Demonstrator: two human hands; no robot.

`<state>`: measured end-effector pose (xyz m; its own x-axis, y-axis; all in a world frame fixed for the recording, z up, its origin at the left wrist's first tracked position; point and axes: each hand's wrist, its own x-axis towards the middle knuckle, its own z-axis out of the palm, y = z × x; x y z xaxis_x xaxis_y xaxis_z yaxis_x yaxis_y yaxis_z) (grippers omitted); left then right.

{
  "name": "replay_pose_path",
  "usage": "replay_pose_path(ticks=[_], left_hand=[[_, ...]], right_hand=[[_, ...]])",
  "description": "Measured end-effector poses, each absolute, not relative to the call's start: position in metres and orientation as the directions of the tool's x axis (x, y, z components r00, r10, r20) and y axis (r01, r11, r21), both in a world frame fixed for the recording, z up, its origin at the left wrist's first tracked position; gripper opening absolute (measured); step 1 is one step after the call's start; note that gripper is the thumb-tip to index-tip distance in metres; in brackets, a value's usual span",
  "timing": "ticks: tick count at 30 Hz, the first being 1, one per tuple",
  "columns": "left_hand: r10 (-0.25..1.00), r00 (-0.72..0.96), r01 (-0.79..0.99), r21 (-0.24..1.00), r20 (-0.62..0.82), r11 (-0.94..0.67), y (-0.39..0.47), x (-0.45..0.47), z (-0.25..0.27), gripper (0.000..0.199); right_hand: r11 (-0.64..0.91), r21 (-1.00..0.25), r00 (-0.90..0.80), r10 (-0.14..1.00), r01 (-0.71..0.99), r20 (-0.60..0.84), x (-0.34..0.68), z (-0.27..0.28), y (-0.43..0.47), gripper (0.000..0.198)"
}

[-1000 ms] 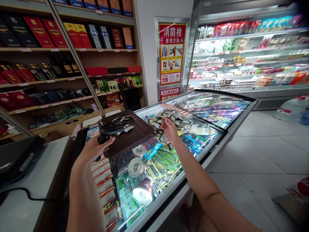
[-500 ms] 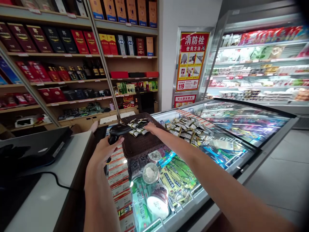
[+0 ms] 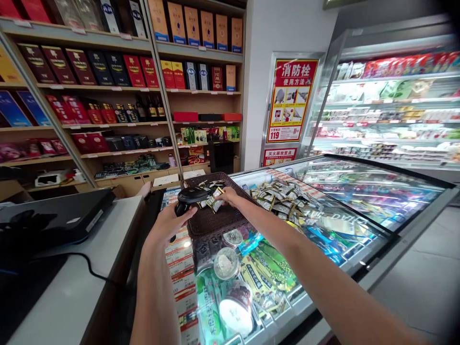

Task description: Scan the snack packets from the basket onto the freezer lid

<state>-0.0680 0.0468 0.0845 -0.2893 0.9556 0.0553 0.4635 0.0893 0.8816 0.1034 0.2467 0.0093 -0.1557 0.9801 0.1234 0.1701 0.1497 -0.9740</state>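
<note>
My left hand [image 3: 168,223] is closed around the handle of a black handheld barcode scanner [image 3: 193,194], its head toward the basket. My right hand [image 3: 229,196] pinches a small white, gold and dark snack packet [image 3: 215,200] over the basket, just right of the scanner head. Beneath both hands, the dark brown woven basket [image 3: 206,225] rests on the freezer's glass top. Several similar small packets [image 3: 208,186] lie at its far end, partly hidden by the scanner. To the right of the basket, a loose pile of matching packets [image 3: 280,196] is spread on the glass.
Ice creams in tubs [image 3: 226,263] and wrappers show through the chest freezer's glass. At left is a white counter [image 3: 82,268] with a black device [image 3: 61,215] and a cable. Shelves of boxed bottles [image 3: 104,67] and a lit display fridge [image 3: 388,100] stand behind.
My right hand has drawn back from the packets in the basket and now shows a packet in its fingers near the scanner. The whole view has shifted slightly.
</note>
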Motion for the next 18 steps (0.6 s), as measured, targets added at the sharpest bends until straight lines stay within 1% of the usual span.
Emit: replay_pose_path(ticks=[2, 3, 5, 7, 10, 12, 14, 18], left_hand=[[0.959, -0.278, 0.452, 0.888, 0.053, 0.082, 0.046, -0.061, 0.087, 0.053], [0.962, -0.267, 0.439, 0.895, 0.054, 0.072, 0.046, -0.057, 0.088, 0.055], [0.971, -0.233, 0.409, 0.911, 0.051, 0.050, 0.046, -0.049, 0.090, 0.059], [0.981, -0.188, 0.384, 0.923, 0.047, 0.029, 0.046, -0.040, 0.093, 0.063], [0.992, -0.109, 0.372, 0.928, 0.055, -0.011, 0.047, -0.027, 0.097, 0.063], [0.997, -0.062, 0.394, 0.919, 0.050, -0.022, 0.048, -0.020, 0.099, 0.060], [0.999, -0.025, 0.418, 0.909, 0.026, -0.014, 0.049, -0.014, 0.101, 0.057], [1.000, 0.009, 0.441, 0.897, 0.006, -0.009, 0.053, -0.009, 0.099, 0.055]], right_hand=[[0.104, -0.984, -0.151, 0.985, 0.144, 0.082, 0.118, 0.010, 0.237, 0.027], [0.110, -0.989, -0.145, 0.985, 0.094, 0.096, 0.128, 0.010, 0.230, 0.025], [0.182, -0.982, -0.101, 0.977, -0.059, 0.187, 0.155, 0.008, 0.211, 0.029], [0.238, -0.952, -0.023, 0.969, -0.193, 0.247, 0.184, 0.002, 0.189, 0.037], [0.256, -0.913, 0.141, 0.965, -0.318, 0.222, 0.221, -0.012, 0.164, 0.044], [0.258, -0.888, 0.239, 0.955, -0.381, 0.175, 0.236, -0.023, 0.156, 0.047], [0.253, -0.870, 0.285, 0.949, -0.423, 0.137, 0.242, -0.032, 0.155, 0.048], [0.220, -0.875, 0.250, 0.961, -0.432, 0.118, 0.244, -0.039, 0.158, 0.046]])
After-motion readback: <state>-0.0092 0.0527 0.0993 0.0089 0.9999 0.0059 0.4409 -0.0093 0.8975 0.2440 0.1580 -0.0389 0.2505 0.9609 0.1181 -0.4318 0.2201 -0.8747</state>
